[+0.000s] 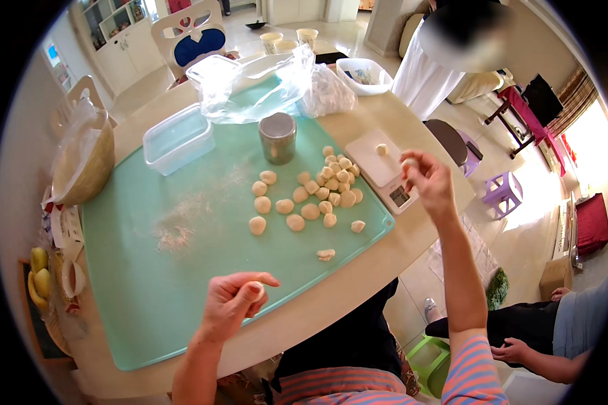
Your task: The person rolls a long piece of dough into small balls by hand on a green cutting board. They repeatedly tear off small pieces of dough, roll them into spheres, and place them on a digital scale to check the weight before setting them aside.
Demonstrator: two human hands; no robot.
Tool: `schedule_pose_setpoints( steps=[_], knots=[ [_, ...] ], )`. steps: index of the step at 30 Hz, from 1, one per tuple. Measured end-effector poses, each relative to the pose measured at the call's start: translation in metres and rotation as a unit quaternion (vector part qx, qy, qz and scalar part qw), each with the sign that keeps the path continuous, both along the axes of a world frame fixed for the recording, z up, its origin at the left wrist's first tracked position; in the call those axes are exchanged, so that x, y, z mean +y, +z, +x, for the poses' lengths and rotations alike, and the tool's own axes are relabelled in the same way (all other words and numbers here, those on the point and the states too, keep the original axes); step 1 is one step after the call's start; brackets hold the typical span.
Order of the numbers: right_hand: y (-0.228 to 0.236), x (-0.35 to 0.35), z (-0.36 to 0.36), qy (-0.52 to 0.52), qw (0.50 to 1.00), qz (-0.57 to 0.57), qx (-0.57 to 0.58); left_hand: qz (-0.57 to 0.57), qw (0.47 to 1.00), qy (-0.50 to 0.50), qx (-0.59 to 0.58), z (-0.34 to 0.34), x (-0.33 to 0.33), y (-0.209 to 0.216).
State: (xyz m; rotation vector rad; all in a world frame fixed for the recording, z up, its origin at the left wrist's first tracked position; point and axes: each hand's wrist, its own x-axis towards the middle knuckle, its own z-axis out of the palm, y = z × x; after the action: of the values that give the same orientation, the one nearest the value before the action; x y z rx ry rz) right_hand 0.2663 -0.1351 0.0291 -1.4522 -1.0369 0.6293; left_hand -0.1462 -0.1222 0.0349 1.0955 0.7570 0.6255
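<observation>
My left hand [235, 302] is closed above the near edge of the green mat [135, 297], with a pale piece of dough [259, 287] partly showing at the thumb. Over the right side of the white kitchen scale [368, 162], my right hand [431, 181] pinches a small dough piece [409, 164] in its fingertips. A single dough ball [382, 149] lies on the scale's plate. Left of the scale, several dough balls [310, 212] are spread and partly heaped on the mat. One irregular dough scrap [325, 255] sits nearer to me.
Loose flour [175, 229] dusts the mat's middle. Behind stand a grey metal canister [277, 138], a clear plastic box [178, 140] and a plastic bag [257, 94]. A large bowl [88, 165] is at the left. One person [422, 67] stands beyond the table; another sits at right.
</observation>
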Motion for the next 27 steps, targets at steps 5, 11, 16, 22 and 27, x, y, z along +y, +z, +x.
schedule_pose_setpoints(
  steps=[5,11,16,22,27],
  knots=[
    [-0.009,0.052,0.04,-0.009,0.971,-0.133,-0.196,-0.006,1.0,-0.018,0.008,-0.008,0.005,-0.004],
    [-0.009,0.077,0.015,-0.003,0.94,-0.141,-0.312,0.005,1.0,-0.02,0.018,-0.01,0.007,-0.006],
    [-0.004,0.082,0.011,0.047,0.954,-0.068,-0.288,-0.002,1.0,-0.017,0.01,-0.012,0.008,-0.007],
    [0.014,0.072,0.019,0.071,0.997,-0.013,-0.002,0.003,0.999,-0.025,0.02,-0.007,0.009,-0.005],
    [-0.003,0.067,-0.074,0.193,0.981,-0.025,-0.017,0.003,0.998,-0.027,0.062,-0.007,0.006,-0.012]
  ],
)
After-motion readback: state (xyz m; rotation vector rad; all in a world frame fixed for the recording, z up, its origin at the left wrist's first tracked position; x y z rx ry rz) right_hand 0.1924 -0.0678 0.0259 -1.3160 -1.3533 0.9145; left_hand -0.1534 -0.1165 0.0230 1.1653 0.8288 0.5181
